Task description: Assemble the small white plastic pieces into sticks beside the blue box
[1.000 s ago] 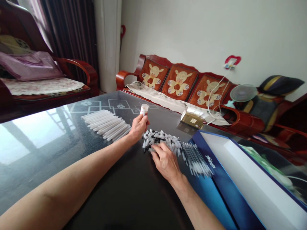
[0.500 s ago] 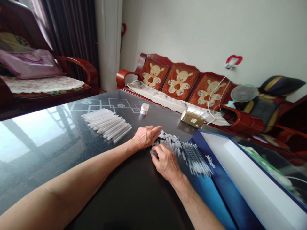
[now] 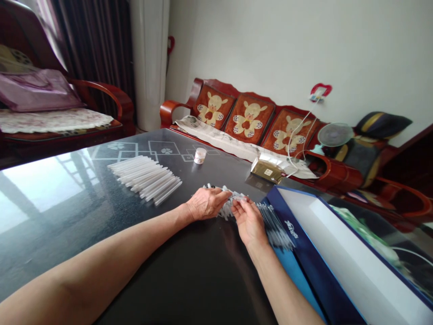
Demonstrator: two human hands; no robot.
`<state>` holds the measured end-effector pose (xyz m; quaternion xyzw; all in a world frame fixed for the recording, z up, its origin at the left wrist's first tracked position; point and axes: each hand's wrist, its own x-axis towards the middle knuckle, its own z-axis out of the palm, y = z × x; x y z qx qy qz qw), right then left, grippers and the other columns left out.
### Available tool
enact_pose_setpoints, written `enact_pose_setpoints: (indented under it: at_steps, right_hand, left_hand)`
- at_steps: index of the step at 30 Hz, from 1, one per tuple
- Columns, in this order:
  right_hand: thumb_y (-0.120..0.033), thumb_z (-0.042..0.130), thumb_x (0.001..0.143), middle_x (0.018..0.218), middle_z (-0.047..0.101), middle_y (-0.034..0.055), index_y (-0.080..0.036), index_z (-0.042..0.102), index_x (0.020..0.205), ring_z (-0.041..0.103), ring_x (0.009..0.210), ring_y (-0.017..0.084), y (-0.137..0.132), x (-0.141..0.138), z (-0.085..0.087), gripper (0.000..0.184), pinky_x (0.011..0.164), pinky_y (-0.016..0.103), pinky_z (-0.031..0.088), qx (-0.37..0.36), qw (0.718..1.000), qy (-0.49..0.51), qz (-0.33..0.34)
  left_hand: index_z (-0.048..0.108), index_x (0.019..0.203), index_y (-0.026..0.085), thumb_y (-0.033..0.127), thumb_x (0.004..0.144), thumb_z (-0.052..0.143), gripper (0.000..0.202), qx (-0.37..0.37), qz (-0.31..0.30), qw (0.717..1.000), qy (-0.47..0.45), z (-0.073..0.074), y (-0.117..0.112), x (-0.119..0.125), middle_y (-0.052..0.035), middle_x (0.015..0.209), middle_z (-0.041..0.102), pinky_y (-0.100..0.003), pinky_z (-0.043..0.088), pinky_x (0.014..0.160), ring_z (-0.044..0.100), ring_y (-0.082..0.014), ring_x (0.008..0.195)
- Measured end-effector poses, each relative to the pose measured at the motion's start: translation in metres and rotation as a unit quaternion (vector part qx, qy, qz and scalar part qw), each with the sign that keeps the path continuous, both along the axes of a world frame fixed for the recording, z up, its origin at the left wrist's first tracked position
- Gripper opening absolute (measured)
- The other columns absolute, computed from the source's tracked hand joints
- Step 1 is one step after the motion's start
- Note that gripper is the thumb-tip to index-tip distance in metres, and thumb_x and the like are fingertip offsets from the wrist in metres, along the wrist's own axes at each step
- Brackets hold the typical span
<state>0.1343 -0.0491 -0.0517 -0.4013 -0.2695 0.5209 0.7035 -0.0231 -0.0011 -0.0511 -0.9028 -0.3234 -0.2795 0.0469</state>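
Note:
My left hand (image 3: 206, 203) lies on a heap of small white and black caps (image 3: 226, 202) on the dark glass table (image 3: 84, 198), its fingers curled into the heap. My right hand (image 3: 249, 219) rests against the heap's right side, fingers bent and pinching at the caps. What either hand holds is hidden. A row of thin clear refills (image 3: 274, 219) lies just right of my right hand. A pile of white tubes (image 3: 145, 176) lies to the left. A small white jar (image 3: 200, 155) stands behind the heap.
An open blue box with a white inside (image 3: 338, 253) fills the right of the table. A small gold packet (image 3: 267, 170) lies at the far edge. Red wooden sofas with cushions (image 3: 250, 119) and a small fan (image 3: 336, 134) stand beyond.
My left hand set the small white jar down on the table and came back onto the heap of caps. My right hand shifted to the heap's right side.

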Motion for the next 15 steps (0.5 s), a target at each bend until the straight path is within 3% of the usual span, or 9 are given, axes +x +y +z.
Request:
enact_pose_setpoints:
  at_steps: [5,15]
  right_hand:
    - [-0.022,0.077,0.059,0.074,0.067,-0.0028,-0.020,0.057,0.082,0.063,0.071,0.011,-0.0021,-0.0024,0.0009,0.031,0.065,0.022,0.051,0.011,1.000,0.005,0.019]
    - [-0.033,0.076,0.064,0.082,0.066,-0.0020,-0.021,0.063,0.092,0.062,0.073,0.012,-0.0027,-0.0018,-0.0038,0.033,0.065,0.023,0.049,0.039,0.984,-0.176,0.006]
  left_hand:
    - [0.052,0.119,0.021,0.029,0.093,0.035,0.032,-0.010,-0.011,1.000,0.012,0.0016,-0.0030,0.0008,-0.0045,0.083,0.062,-0.022,0.045,0.058,0.063,-0.0165,0.073]
    - [0.059,0.096,0.015,0.031,0.093,0.034,0.030,-0.021,-0.021,1.000,0.002,0.0034,-0.0016,0.0001,-0.0057,0.083,0.058,-0.025,0.048,0.062,0.060,-0.0148,0.069]
